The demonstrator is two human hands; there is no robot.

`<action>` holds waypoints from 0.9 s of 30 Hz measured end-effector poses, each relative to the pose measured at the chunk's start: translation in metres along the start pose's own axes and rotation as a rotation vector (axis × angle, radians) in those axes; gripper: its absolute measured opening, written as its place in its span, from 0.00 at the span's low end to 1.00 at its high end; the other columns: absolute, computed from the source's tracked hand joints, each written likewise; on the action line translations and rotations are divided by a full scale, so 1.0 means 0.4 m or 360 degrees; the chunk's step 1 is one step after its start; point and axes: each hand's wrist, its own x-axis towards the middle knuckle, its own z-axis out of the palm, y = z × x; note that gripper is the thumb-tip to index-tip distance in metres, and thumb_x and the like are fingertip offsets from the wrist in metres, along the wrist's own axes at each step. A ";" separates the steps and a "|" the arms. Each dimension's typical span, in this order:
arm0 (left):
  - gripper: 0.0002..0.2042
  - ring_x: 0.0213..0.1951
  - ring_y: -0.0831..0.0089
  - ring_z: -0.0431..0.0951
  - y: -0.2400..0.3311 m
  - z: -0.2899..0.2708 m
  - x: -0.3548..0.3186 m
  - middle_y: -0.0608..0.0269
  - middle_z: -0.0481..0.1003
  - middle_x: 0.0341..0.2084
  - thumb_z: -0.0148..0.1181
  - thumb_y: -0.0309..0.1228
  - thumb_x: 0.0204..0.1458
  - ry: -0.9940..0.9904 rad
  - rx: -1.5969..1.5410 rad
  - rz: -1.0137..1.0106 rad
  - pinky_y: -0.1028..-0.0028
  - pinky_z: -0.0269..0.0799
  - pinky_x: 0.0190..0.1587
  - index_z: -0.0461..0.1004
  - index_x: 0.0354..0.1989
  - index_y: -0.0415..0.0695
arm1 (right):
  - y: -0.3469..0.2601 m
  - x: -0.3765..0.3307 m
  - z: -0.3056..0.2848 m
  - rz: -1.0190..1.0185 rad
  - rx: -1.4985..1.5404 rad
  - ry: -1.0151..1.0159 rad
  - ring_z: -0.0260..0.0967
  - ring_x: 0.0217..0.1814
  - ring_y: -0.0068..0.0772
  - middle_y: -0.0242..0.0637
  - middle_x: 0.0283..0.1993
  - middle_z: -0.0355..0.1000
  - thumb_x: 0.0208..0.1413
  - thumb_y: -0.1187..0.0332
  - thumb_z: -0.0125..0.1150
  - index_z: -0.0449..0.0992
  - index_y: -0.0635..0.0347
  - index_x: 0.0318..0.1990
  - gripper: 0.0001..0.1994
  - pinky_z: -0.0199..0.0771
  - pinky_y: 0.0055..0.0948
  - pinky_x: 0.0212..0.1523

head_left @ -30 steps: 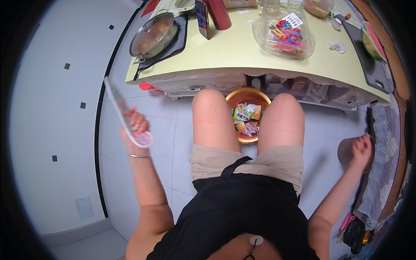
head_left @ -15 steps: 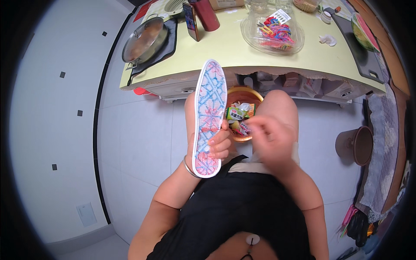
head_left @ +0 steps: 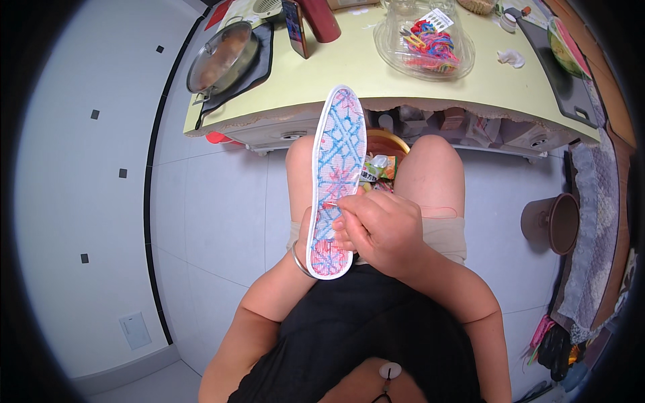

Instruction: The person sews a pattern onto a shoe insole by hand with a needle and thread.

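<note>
the left hand (head_left: 342, 236) wraps its grip around the patterned insole (head_left: 340, 144), upright above the lap (head_left: 443, 238); the right hand (head_left: 390, 232) pinches what looks like a needle (head_left: 331, 203) at its face. a stitch seems underway, calling for steady support and careful guidance.

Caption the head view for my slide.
Left hand holding a long, white-edged fabric insole patterned pink and blue, right hand pinched at its face.
</note>
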 end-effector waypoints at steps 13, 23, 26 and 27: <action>0.12 0.17 0.78 0.58 0.026 0.077 -0.016 0.69 0.61 0.18 0.44 0.37 0.62 -0.0210 -0.0285 0.0072 0.80 0.53 0.19 0.67 0.44 0.42 | 0.004 -0.005 -0.004 0.0043 -0.0004 -0.0007 0.69 0.22 0.35 0.38 0.23 0.69 0.43 0.79 0.61 0.74 0.63 0.33 0.08 0.69 0.29 0.23; 0.11 0.36 0.76 0.78 0.053 0.146 -0.047 0.53 0.76 0.37 0.56 0.22 0.54 0.0200 0.0399 0.0759 0.77 0.76 0.39 0.63 0.44 0.35 | 0.099 -0.071 -0.027 0.1325 0.1569 -0.0241 0.60 0.29 0.13 0.28 0.29 0.69 0.58 0.75 0.53 0.71 0.64 0.36 0.03 0.59 0.14 0.30; 0.14 0.40 0.74 0.79 0.052 0.154 -0.058 0.50 0.76 0.40 0.55 0.17 0.53 0.0169 0.0520 0.0768 0.76 0.77 0.43 0.61 0.45 0.34 | 0.113 -0.091 -0.016 0.1338 0.1664 -0.0163 0.60 0.26 0.12 0.27 0.27 0.69 0.57 0.72 0.57 0.73 0.64 0.38 0.05 0.59 0.13 0.27; 0.14 0.40 0.74 0.79 0.048 0.158 -0.058 0.50 0.76 0.40 0.55 0.17 0.53 0.0186 0.0553 0.0808 0.76 0.77 0.43 0.61 0.45 0.34 | 0.116 -0.095 -0.014 0.1338 0.1683 -0.0164 0.60 0.26 0.12 0.28 0.28 0.69 0.57 0.71 0.58 0.73 0.64 0.39 0.06 0.59 0.13 0.27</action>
